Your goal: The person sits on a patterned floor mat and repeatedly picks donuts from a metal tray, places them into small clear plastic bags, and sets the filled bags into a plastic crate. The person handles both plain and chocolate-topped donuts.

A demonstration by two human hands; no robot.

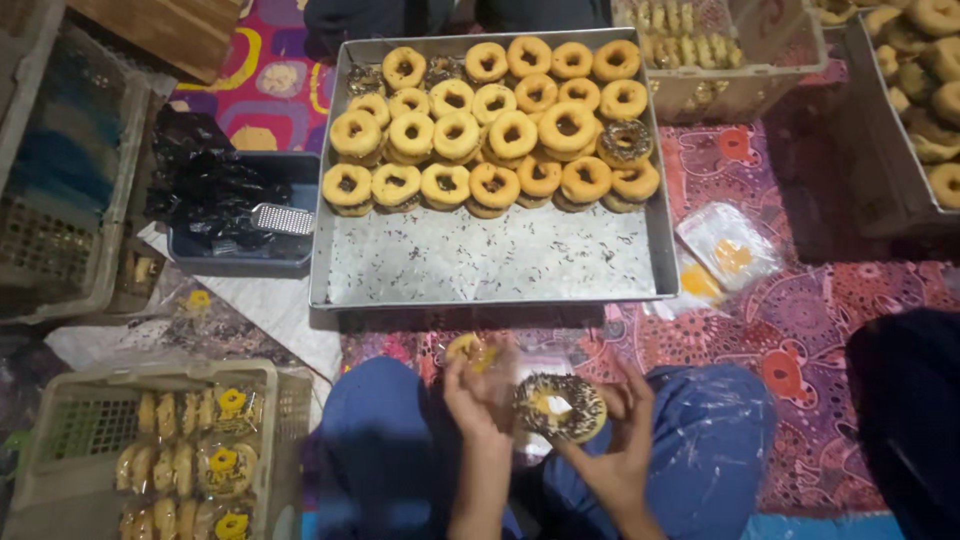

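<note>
On the left, a beige plastic crate [40, 470] with wrapped doughnuts stands on the floor, covered with a red patterned cloth [800, 330]. Before the large metal tray [490, 265], the left hand [478, 385] and right hand [622, 420] together grip a round chocolate-sprinkled doughnut [560, 407] above the lap.

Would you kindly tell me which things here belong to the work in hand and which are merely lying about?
In use:
- sprinkled doughnut, held by both the left hand and the right hand
- clear wrapper by the left hand
- metal tray of doughnuts

Lying about:
- grey tub with black bags
- basket of packed doughnuts
- patterned mat
</note>
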